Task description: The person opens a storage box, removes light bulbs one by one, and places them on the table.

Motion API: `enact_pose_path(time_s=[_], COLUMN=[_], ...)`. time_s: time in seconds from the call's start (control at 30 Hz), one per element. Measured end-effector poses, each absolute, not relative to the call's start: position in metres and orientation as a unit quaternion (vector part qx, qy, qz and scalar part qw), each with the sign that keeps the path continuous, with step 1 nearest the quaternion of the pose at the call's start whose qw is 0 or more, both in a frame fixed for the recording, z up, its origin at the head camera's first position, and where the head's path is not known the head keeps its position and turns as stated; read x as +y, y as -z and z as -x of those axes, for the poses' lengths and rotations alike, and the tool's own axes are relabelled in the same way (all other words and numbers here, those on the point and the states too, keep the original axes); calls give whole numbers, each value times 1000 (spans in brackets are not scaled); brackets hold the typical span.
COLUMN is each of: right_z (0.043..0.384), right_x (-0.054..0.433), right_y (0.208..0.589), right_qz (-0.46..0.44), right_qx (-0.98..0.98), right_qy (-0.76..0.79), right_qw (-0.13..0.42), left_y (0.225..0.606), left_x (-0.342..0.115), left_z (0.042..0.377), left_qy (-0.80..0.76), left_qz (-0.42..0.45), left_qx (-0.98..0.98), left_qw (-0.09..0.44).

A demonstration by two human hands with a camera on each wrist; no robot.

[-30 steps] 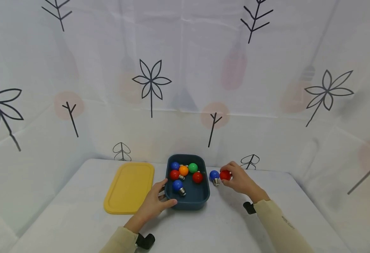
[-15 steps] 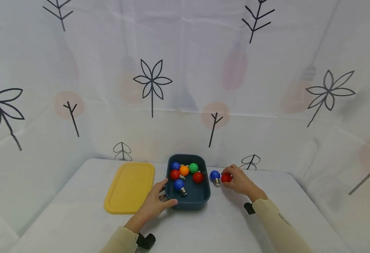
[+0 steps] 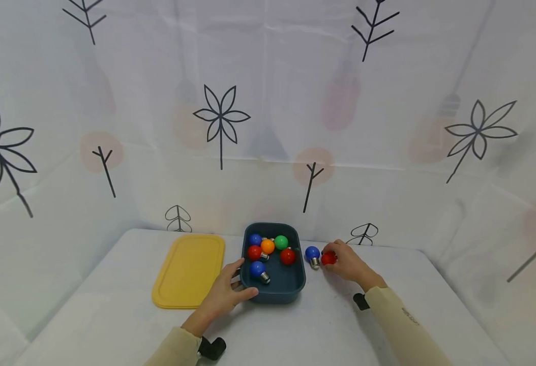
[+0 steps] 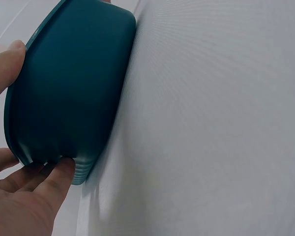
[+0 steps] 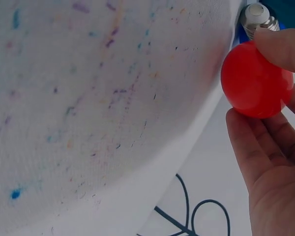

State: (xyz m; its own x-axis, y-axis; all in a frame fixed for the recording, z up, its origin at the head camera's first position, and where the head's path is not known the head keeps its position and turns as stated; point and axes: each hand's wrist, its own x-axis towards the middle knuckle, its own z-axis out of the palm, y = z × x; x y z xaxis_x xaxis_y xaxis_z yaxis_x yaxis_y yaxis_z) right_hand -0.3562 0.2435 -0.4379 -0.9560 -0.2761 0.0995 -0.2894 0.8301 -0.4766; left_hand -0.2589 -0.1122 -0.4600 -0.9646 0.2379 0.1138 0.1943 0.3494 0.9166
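Head: left hand (image 3: 222, 295) grips bin (image 3: 274, 298), yellow lid (image 3: 187, 272) to the hand's left, loose bulbs (image 3: 288, 256) in the bin beyond its thumb. Right hand (image 3: 348, 262) pinches red bulb (image 3: 329, 258) at its fingertips; blue bulb (image 3: 312, 253) lies just left of them on the tabletop (image 3: 314, 325).

Left wrist: thumb at rim, fingers curled against the wall. One-sided hold; an uneven push could shift the bin.

Right wrist: thumb and fingers on smooth red glass or plastic, base hidden. Slick round grip could slip. Blue bulb sits right past the thumb; a leftward swing could knock it rolling.
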Motion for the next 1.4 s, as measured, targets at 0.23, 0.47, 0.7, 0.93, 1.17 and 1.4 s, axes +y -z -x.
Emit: enact_pose_path(time_s=[0.23,0.47,0.7,0.93,1.17,1.4], right_z=[357,358,359,358,358,357], right_x=[245,245,244,246,248,249], right_y=[441,440,441,442,442,438], right_qz=[-156,-159,-155,-159,-160,-152], right_qx=[-957,-957,-959,-958,-957,-957], right_qy=[-244,-241,-238,-239,-243,-248], right_qw=[12,14,9,10,7,5], left_y=[461,461,461,461,463,462], left_x=[-110,-111,-110,-110,-110,-110], left_z=[259,258,257,257,258,259], left_qy=[-556,-551,-551,-551,-550,-548], left_qz=[-131,-129,-132,-132,-132,-130], left_qx=[821,824,824,824,825,826], left_qw=[16,13,12,13,13,10])
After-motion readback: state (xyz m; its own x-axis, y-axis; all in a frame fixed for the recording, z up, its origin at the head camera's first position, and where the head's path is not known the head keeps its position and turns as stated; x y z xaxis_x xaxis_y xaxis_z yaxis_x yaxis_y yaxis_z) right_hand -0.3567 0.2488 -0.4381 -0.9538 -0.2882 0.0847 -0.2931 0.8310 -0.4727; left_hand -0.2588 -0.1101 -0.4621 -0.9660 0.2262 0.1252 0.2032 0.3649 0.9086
